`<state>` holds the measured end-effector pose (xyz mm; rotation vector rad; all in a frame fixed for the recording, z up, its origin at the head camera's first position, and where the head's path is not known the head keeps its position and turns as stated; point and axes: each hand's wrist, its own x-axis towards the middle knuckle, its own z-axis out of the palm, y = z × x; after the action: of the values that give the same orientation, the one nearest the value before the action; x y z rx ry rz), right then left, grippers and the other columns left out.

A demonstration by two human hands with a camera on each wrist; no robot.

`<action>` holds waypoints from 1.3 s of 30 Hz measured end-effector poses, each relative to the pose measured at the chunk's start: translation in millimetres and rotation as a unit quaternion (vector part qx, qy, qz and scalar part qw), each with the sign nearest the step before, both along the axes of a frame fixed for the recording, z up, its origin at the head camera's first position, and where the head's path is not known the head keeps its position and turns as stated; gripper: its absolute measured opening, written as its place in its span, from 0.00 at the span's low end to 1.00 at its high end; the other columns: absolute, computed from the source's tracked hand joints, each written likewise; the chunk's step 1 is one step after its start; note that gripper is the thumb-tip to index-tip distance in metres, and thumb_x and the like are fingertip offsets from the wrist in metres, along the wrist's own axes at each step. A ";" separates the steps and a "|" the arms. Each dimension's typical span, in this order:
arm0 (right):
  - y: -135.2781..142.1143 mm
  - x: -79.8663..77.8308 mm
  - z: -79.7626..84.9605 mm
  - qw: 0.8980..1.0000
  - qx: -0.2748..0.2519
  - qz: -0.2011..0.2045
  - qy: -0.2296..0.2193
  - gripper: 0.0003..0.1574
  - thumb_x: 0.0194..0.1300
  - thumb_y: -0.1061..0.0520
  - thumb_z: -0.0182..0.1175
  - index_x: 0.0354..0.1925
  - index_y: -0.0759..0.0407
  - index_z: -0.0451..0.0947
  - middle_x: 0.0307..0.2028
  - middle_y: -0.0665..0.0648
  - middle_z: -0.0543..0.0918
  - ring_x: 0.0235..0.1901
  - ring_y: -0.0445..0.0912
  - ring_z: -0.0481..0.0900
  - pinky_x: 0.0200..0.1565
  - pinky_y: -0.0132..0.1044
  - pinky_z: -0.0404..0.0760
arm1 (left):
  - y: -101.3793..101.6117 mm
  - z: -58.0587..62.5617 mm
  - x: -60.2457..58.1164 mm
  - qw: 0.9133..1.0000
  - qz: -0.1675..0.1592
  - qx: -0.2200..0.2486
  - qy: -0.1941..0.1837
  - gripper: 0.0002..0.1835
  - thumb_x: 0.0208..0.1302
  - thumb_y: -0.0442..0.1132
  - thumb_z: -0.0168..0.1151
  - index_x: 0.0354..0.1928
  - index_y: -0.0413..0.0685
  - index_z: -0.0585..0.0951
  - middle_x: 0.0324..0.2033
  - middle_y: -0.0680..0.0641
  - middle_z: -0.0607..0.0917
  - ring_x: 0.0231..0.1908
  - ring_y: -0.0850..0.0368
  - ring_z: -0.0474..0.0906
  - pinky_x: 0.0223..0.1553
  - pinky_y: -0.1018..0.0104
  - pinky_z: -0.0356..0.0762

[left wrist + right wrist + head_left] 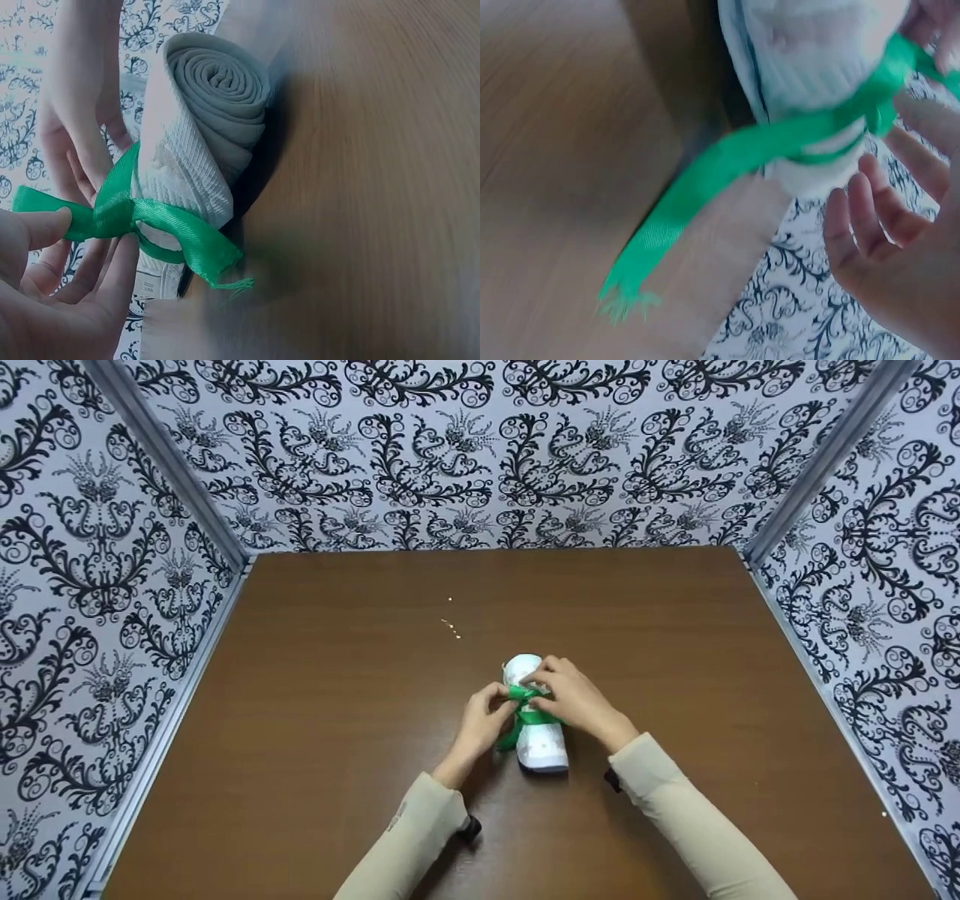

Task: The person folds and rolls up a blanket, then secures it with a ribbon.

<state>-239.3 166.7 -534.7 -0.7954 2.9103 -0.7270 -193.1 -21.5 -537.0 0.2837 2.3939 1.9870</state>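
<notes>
A tightly rolled white towel (541, 746) lies on the brown table, its spiral end showing in the left wrist view. Round its middle goes a green ribbon (112, 214), crossed in a knot on top, with one frayed tail hanging down the side. My left hand (484, 718) pinches the ribbon beside the knot between thumb and fingers. From the other side my right hand (581, 701) holds the ribbon at the knot with thumb and forefinger. Its other fingers (881, 202) curl close to the towel; its thumb is hidden in the right wrist view.
The brown tabletop (337, 660) extends around the towel. Small pale specks (451, 626) lie beyond it. Walls with black and white scroll pattern (465, 450) enclose the table at the back and both sides, with grey metal posts (176, 465) at the corners.
</notes>
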 end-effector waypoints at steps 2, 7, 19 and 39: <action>-4.1 -0.7 -1.8 1.000 0.003 -0.007 0.009 0.11 0.66 0.55 0.66 0.46 0.55 0.85 0.44 0.55 0.79 0.43 0.49 0.73 0.45 0.44 0.77 | 2.6 -9.5 -3.7 1.000 0.001 0.001 -0.005 0.05 0.67 0.27 0.58 0.39 0.28 0.79 0.42 0.31 0.85 0.47 0.42 0.83 0.49 0.61 0.81; -4.9 -2.0 -1.4 0.999 -0.053 -0.005 -0.012 0.03 0.66 0.60 0.65 0.37 0.58 0.84 0.37 0.55 0.85 0.35 0.46 0.76 0.39 0.41 0.77 | 3.3 -29.2 -9.6 1.000 0.003 0.008 -0.010 0.05 0.68 0.29 0.58 0.41 0.31 0.79 0.45 0.33 0.82 0.50 0.38 0.83 0.51 0.51 0.83; -3.8 1.4 5.5 0.983 -0.120 -0.002 -0.142 0.10 0.68 0.64 0.54 0.37 0.62 0.83 0.35 0.60 0.87 0.31 0.42 0.76 0.38 0.35 0.76 | 3.0 -31.6 -9.5 0.999 0.003 -0.010 -0.049 0.06 0.69 0.33 0.59 0.41 0.35 0.78 0.44 0.39 0.75 0.38 0.52 0.82 0.40 0.64 0.83; -12.3 2.4 14.9 0.978 -0.058 -0.043 -0.198 0.06 0.58 0.63 0.63 0.37 0.61 0.80 0.25 0.51 0.81 0.24 0.40 0.72 0.31 0.32 0.70 | 3.3 -35.7 -6.8 0.996 -0.012 0.050 -0.068 0.07 0.71 0.30 0.54 0.44 0.30 0.76 0.49 0.33 0.75 0.45 0.46 0.85 0.49 0.50 0.84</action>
<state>-236.8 154.4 -519.8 -0.4667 2.5735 -0.9477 -199.9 -18.1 -572.6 0.1716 2.2052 2.0473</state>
